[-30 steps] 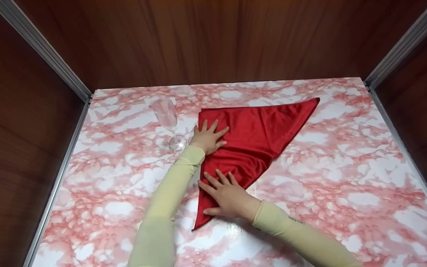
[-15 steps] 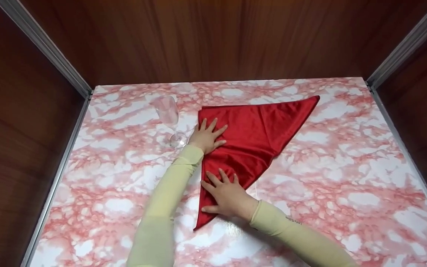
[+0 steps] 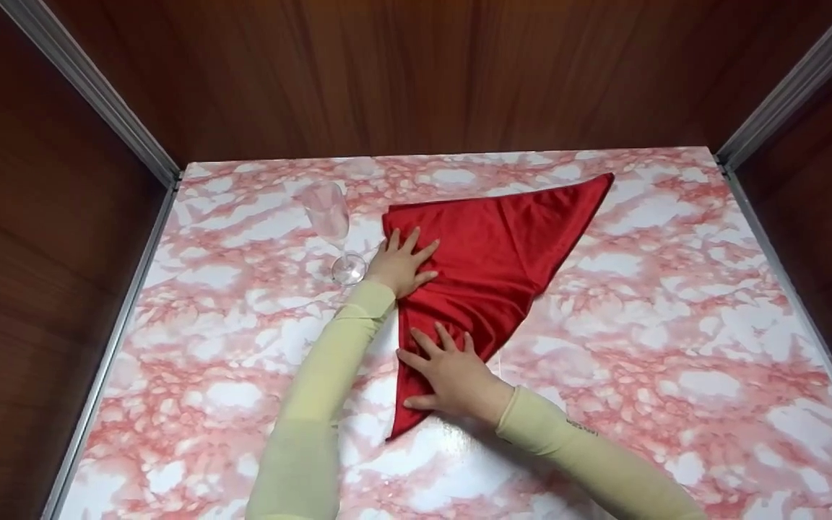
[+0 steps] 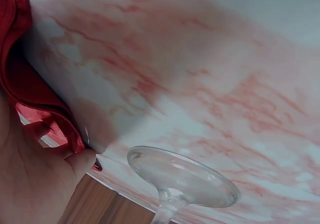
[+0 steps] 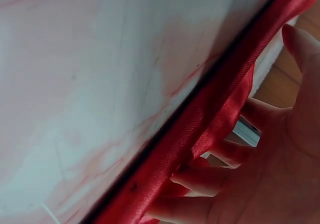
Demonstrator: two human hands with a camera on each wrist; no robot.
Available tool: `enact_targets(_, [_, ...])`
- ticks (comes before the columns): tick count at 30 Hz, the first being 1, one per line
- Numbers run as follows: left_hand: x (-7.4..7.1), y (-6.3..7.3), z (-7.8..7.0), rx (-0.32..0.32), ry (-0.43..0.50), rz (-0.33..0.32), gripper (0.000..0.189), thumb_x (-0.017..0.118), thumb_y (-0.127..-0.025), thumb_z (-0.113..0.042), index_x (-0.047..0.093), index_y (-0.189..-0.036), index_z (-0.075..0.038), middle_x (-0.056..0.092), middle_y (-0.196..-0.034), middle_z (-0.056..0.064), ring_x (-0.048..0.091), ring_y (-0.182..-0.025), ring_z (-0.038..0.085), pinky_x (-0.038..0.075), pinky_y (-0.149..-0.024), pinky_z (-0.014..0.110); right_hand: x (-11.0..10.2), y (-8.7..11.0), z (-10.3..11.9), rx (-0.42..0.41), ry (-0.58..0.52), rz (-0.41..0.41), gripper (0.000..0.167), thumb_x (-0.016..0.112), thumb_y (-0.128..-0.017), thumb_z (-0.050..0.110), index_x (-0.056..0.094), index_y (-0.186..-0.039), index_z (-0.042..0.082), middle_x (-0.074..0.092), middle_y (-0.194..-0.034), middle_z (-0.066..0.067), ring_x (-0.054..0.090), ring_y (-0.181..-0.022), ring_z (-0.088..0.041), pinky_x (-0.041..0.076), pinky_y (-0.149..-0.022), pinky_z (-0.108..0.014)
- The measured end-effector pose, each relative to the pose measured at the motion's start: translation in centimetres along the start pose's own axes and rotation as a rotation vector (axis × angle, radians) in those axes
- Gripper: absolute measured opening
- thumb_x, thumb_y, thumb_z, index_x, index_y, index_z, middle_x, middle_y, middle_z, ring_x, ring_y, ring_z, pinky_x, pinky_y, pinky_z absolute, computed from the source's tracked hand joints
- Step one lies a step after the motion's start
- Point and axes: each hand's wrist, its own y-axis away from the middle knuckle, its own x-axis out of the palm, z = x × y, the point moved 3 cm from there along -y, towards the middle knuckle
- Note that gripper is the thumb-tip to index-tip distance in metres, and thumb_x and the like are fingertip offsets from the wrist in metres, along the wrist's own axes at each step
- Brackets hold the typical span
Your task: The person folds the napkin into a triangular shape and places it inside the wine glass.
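A folded red satin cloth (image 3: 481, 238) lies on the table, with one pointed corner at the far right and another toward the near side. My left hand (image 3: 399, 269) rests on its left edge, fingers spread. Lower down, my right hand (image 3: 456, 372) presses on the near part with fingers spread, the cloth wrinkled between the two hands. Just left of my left hand stands a clear stemmed glass (image 3: 328, 217); its round foot (image 4: 182, 176) shows close to that hand in the left wrist view. In the right wrist view the fingers (image 5: 200, 179) touch the cloth along its hem (image 5: 175, 134).
The table top (image 3: 676, 361) has a pink and white marbled pattern. Dark wood panels (image 3: 416, 79) enclose it at the back and both sides, with metal strips (image 3: 109, 94) at the corners.
The cloth has turned slightly, its near tip moving right and its far right tip shifting a little left. My right hand has moved slightly right with it. My left hand stays nearly in place.
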Motion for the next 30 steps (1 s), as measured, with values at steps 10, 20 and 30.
enact_targets(10, [-0.1, 0.0, 0.2, -0.018, -0.002, -0.006, 0.063, 0.033, -0.097, -0.059, 0.015, -0.153, -0.035, 0.008, -0.159, 0.009, 0.007, -0.141, 0.043, 0.018, -0.113, 0.051, -0.3, 0.7, 0.1, -0.041, 0.042, -0.041, 0.082, 0.051, -0.084, 0.069, 0.046, -0.141, 0.011, 0.029, -0.153, -0.015, 0.025, -0.137, -0.043, 0.022, -0.103, -0.067])
enact_targets(20, [0.1, 0.8, 0.3, -0.008, 0.007, -0.043, 0.064, 0.036, -0.097, -0.057, 0.019, -0.153, -0.033, 0.012, -0.158, 0.013, 0.011, -0.141, 0.043, 0.020, -0.112, 0.050, -0.6, 2.0, -1.4, -0.056, -0.038, -0.109, 0.061, 0.056, -0.084, 0.065, 0.056, -0.114, 0.012, 0.037, -0.148, -0.014, 0.032, -0.134, -0.041, 0.028, -0.099, -0.068])
enact_targets(30, [0.2, 2.4, 0.3, -0.035, 0.020, -0.034, 0.066, 0.039, -0.095, -0.059, 0.021, -0.153, -0.032, 0.013, -0.157, 0.015, 0.014, -0.140, 0.044, 0.021, -0.110, 0.055, -1.0, 3.6, -4.7, -0.103, -0.100, -0.139, 0.051, 0.059, -0.087, 0.057, 0.058, -0.116, 0.015, 0.039, -0.148, -0.009, 0.033, -0.135, -0.037, 0.026, -0.103, -0.065])
